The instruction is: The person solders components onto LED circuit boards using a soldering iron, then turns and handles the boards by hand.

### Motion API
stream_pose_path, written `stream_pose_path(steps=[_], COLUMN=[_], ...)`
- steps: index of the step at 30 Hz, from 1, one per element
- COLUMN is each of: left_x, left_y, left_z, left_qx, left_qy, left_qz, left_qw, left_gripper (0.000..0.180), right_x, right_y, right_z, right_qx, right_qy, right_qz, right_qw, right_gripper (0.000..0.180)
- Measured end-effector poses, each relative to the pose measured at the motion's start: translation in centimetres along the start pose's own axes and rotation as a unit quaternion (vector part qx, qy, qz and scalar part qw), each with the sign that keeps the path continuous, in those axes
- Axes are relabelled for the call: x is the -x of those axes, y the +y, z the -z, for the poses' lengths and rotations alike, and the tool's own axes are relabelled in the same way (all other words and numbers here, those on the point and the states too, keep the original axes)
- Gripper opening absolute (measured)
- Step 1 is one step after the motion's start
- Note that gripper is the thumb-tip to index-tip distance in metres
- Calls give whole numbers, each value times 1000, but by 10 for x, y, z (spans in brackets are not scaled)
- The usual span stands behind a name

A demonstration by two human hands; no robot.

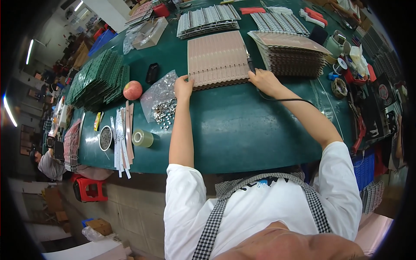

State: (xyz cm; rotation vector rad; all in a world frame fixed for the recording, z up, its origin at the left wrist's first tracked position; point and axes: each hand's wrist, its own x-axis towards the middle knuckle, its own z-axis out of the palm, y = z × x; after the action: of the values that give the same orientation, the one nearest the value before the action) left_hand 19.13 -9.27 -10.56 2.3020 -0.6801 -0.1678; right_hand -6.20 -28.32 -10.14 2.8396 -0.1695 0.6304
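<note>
A stack of pale pink circuit board panels (219, 56) with scalloped near edges lies in front of me on the green table. My left hand (183, 88) grips its near left corner, fingers closed at the edge. At the stack's near right corner, my right hand (265, 82) is closed around a soldering iron (250, 63). The iron's metal tip points away from me along the right edge of the panels, and its black cable (290, 99) runs off to the right under my forearm. Beside my left wrist lies a clear plastic bag (162, 89) with small metal pieces (164, 113) spilling out.
Left are green board panels (97, 80), an apple (132, 90), a black object (152, 73), a tape roll (142, 138), strips (121, 141) and a cup (105, 138). More pink panels (294, 54) stand right; white panels (208, 21) lie behind. Solder wire (341, 63) sits far right.
</note>
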Motion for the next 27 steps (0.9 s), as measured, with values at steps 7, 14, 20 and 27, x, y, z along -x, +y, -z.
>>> stream_pose_path(steps=[7, 14, 20, 27], left_x=[-9, -12, 2, 64], left_y=[-17, -16, -19, 17], left_z=[-11, 0, 32, 124], left_qx=[72, 327, 484, 601], left_qy=[38, -38, -49, -43], left_qz=[-15, 32, 57, 25], left_qw=[997, 944, 872, 798], left_gripper=[38, 35, 33, 31], right_x=[-2, -7, -20, -30], right_y=[-1, -3, -19, -35], right_z=[5, 20, 42, 114], right_qx=[-25, -65, -97, -125], right_qy=[18, 23, 71, 190], right_qz=[-20, -67, -69, -40], right_qw=[999, 995, 990, 973], right_gripper=[8, 12, 16, 15])
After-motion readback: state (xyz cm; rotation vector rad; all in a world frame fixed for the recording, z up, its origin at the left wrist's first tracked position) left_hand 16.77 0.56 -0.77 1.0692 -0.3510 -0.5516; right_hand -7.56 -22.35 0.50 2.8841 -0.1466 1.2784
